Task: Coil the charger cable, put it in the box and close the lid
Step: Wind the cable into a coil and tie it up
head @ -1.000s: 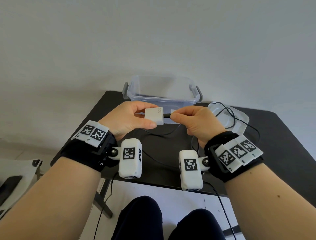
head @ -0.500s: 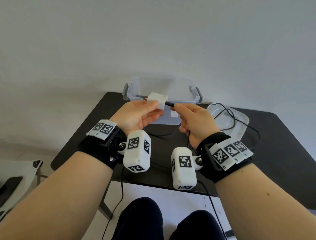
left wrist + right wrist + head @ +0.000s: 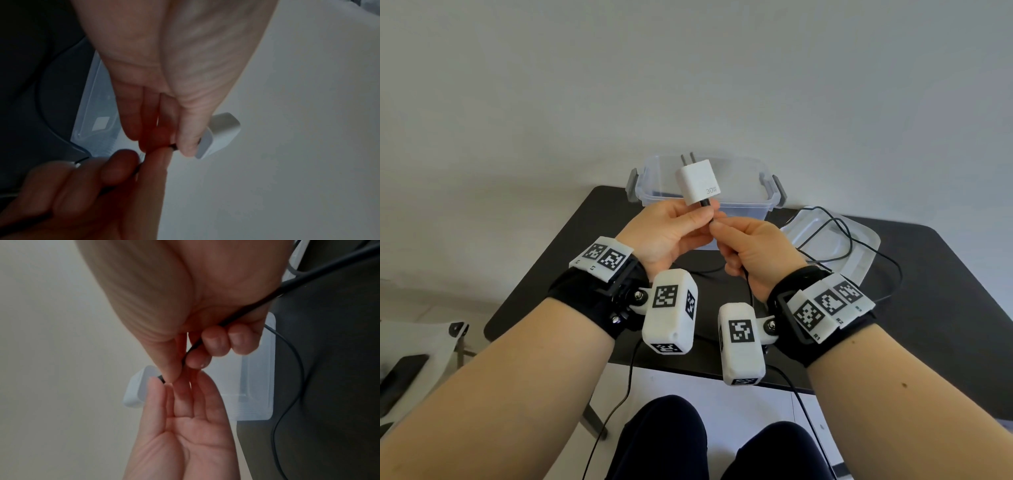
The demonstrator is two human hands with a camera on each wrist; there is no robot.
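While we hold the work up close, the lines run from us outward.

Right hand: our right hand point(image 3: 751, 253) is curled round the black charger cable point(image 3: 839, 236), thumb and forefinger pinching it just below the plug end, the other fingers folded over it.

Left hand: our left hand point(image 3: 671, 233) pinches the same cable at the neck of the white charger block point(image 3: 698, 181), thumb against fingers, fingertips touching those of the right.

Axis: the block stands upright above both hands, prongs up, its long axis rising away from us; the cable leaves it downward through the right palm.

Slack: we see it trail off to our right, looping loosely over the clear lid point(image 3: 859, 260) and the black table point(image 3: 928, 308).

Nearer hand: we judge the right, since the slack lies on its side, so it should gather while the left anchors.

Box: the clear box point(image 3: 756, 202) sits open just beyond the hands, uncoiled cable outside it.
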